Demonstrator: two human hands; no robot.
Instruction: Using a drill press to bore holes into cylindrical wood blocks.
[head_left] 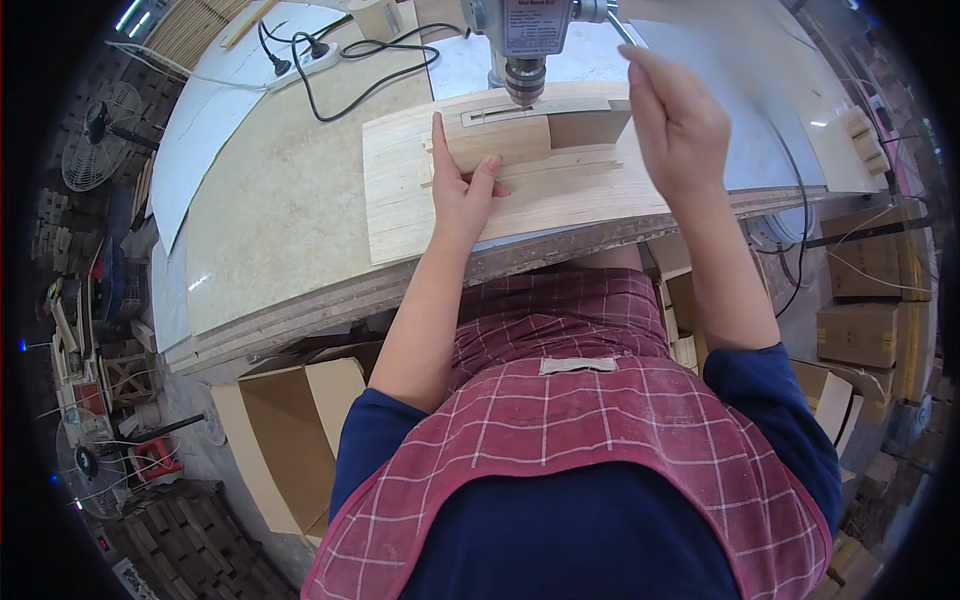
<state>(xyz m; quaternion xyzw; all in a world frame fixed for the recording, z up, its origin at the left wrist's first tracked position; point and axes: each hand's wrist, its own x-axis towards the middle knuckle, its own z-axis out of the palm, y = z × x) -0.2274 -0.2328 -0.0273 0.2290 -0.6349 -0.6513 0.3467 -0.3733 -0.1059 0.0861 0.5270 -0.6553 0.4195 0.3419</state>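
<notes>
A bench drill press [530,30] stands at the far side of the table, its metal chuck [525,80] just above a pale wooden block [500,142]. A slotted strip lies along the block's top, under the chuck. With index finger along the block's left end and thumb at its front, my left hand [463,195] grips it. My right hand [685,130] is raised to the right of the drill, its fingers closed at the end of the feed lever [617,25]; the grip is partly hidden. Beneath the block lies a light wooden board [410,205] with thin strips on it.
A white power strip [305,65] with black plugs and cords lies at the back left of the table [270,210]. Open cardboard boxes [280,440] stand below the table edge. More cartons [858,335] are at right; a fan [100,125] is at left.
</notes>
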